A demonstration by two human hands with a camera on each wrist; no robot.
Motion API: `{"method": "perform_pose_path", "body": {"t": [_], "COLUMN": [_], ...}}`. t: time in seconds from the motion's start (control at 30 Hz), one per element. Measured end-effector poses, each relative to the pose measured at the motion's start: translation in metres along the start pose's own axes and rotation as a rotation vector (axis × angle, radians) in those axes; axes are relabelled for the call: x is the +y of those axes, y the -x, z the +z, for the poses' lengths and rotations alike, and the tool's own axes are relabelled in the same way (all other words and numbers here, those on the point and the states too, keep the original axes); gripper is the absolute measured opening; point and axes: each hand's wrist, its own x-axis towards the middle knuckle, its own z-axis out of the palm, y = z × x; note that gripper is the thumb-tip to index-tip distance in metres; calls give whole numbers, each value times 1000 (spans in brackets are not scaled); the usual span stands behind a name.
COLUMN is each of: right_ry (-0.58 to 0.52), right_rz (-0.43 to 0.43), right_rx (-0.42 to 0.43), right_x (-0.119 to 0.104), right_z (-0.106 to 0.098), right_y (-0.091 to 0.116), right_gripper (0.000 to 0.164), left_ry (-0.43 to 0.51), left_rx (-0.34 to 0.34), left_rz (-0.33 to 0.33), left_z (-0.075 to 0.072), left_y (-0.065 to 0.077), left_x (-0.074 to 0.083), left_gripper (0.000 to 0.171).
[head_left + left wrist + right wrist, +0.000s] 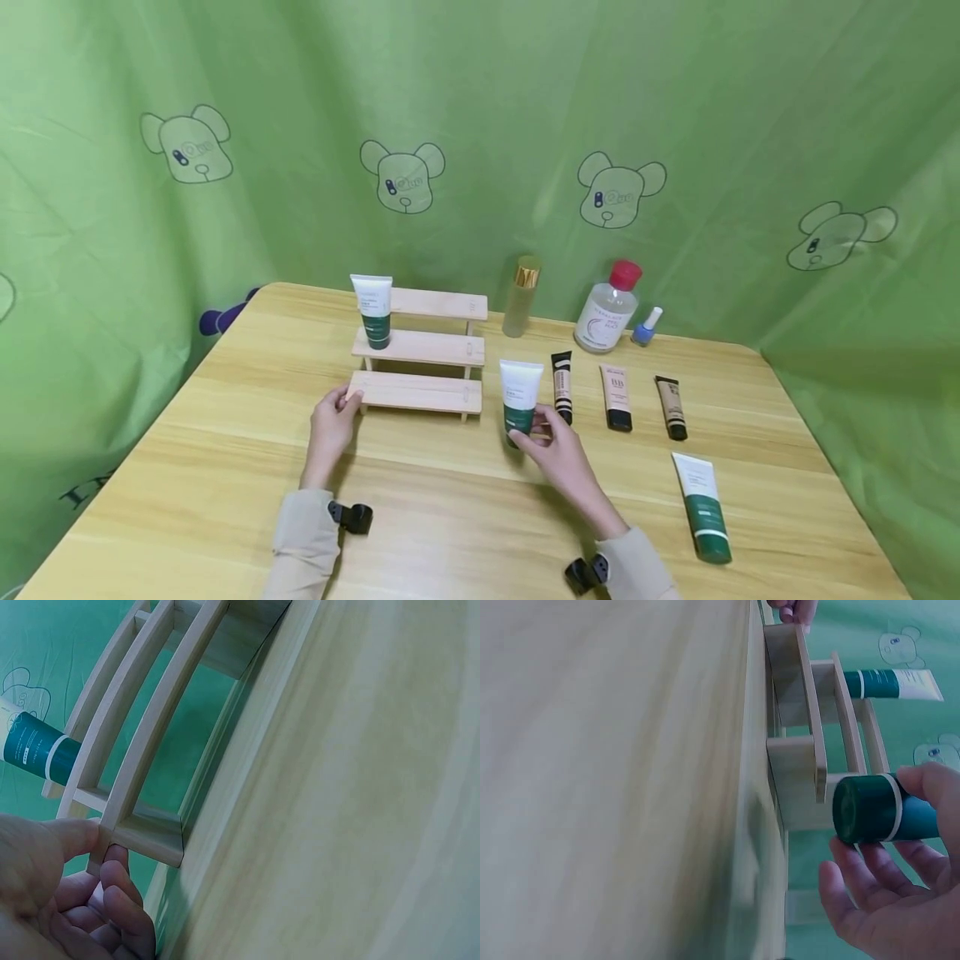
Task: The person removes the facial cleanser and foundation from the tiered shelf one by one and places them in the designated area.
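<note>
My left hand [332, 425] pinches the front left end of a three-step wooden display rack [416, 392]; in the left wrist view, thumb and fingers close on the lowest board. Upright at the left of the middle step stands a white-and-green squeeze tube [375, 312]. With my right hand [558, 454] I hold a second squeeze tube [521, 385] of the same look by its green lower part, cap down, just right of the rack. The right wrist view shows its green cap [859, 808] lifted off the tabletop, thumb on one side and fingers on the other.
Behind stand a gold-capped bottle [521, 300], a red-capped clear bottle [606, 312] and a blue nail polish bottle [647, 327]. A black tube [562, 383], a pink tube [616, 398], a beige tube [671, 408] and another white-and-green tube [702, 507] lie to the right on the wooden table [450, 533].
</note>
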Motion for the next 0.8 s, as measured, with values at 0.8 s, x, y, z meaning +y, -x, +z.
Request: {"method": "perform_pose_path", "body": {"t": [0.8], "right_ry": [140], "right_rz": [262], "right_rx": [3], "right_x": [29], "right_z": [-68], "right_y": [45], "right_gripper": [44], "left_ry": [13], "left_rx": [2], "left_rz": [-7], "left_z": [0], "left_y": [0], "left_x": [-2], "left_gripper": [45]}}
